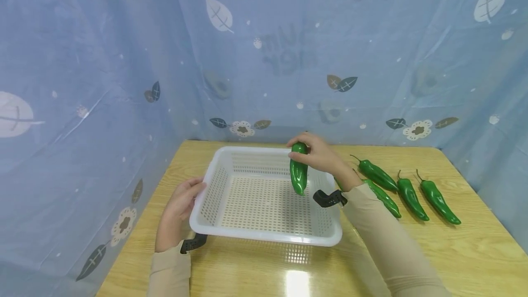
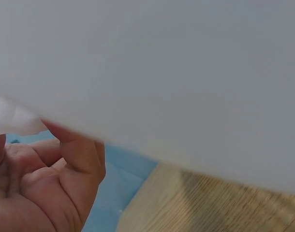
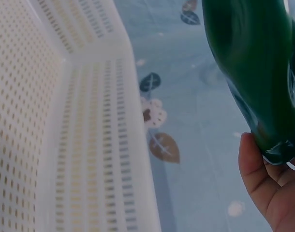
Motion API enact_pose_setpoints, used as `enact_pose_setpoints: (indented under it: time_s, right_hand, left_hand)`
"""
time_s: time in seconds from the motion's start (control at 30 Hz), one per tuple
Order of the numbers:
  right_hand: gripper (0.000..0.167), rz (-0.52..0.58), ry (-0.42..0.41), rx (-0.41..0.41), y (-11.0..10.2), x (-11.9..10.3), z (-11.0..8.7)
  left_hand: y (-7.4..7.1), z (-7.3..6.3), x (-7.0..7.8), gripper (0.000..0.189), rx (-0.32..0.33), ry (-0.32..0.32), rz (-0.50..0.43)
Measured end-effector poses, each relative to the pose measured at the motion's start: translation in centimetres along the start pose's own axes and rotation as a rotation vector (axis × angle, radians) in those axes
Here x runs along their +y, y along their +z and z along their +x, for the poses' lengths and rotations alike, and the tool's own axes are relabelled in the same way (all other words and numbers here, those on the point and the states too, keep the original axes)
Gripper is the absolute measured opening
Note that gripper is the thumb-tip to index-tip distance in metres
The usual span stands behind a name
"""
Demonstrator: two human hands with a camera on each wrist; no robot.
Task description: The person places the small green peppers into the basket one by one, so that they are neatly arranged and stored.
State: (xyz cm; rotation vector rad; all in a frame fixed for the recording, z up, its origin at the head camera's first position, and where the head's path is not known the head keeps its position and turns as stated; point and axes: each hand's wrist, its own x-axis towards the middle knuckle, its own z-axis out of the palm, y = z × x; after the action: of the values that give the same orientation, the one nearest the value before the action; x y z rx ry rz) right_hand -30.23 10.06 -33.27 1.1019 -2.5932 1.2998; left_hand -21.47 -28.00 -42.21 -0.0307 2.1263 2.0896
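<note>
A green chili pepper hangs tip down over the right part of a white plastic basket. My right hand pinches that pepper near its stem end, thumb on one side and fingers on the other. In the right wrist view the pepper looms large beside the basket's slotted wall. My left hand grips the basket's left rim. From the left wrist, the basket's pale side fills most of the view, with the curled fingers at its edge.
Right of the basket, several more green peppers lie on the wooden table, among them an outer one and one farther back. My right forearm partly covers this group. A blue patterned curtain hangs behind and at both sides.
</note>
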Motion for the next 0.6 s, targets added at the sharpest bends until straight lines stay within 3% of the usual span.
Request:
enact_pose_setpoints:
  time_s: [0.3, 0.6]
  right_hand:
    - [0.029, 0.024, -0.012, -0.073, 3.2, -0.7, 2.9]
    - [0.03, -0.028, -0.026, -0.135, 6.4, -1.3, 5.2]
  left_hand:
    - [-0.1, 0.0, -0.1, 0.047, 0.031, -0.007, 0.006]
    - [0.0, 0.2, -0.4, 0.048, 0.01, 0.025, -0.011]
